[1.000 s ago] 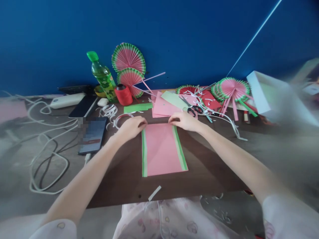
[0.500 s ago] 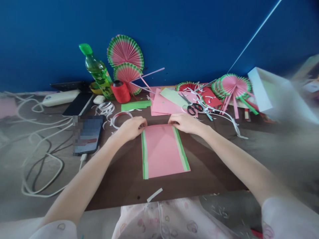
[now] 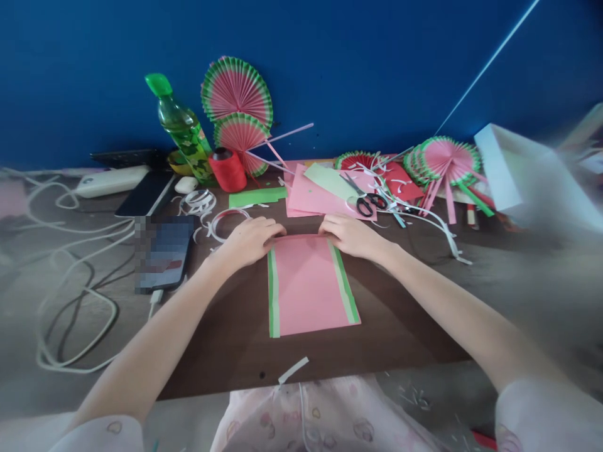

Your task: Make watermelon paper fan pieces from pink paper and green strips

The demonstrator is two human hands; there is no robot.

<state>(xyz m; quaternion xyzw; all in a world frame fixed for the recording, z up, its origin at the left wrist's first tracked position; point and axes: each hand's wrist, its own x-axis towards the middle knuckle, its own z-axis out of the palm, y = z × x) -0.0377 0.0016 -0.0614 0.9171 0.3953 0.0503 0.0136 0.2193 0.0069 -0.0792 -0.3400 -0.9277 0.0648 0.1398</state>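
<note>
A pink paper sheet (image 3: 308, 285) with green strips along both long sides lies flat on the dark brown board (image 3: 235, 339). My left hand (image 3: 249, 240) presses on its far left corner, fingers curled over the edge. My right hand (image 3: 351, 235) presses on its far right corner the same way. Both hands grip the sheet's far edge, which looks folded over a little.
Behind the sheet lie loose pink sheets (image 3: 313, 198), a green strip (image 3: 257, 197) and black scissors (image 3: 370, 204). Finished watermelon fans (image 3: 237, 91) lean on the blue wall, more fans (image 3: 445, 160) at right. A green bottle (image 3: 181, 129), red thread spool (image 3: 227, 169), phone (image 3: 162, 251) and white cables (image 3: 61, 295) sit left.
Both hands stayed at the sheet's far edge, the fingers shifting slightly along it. The view tilted a little, so everything sits slightly higher in frame.
</note>
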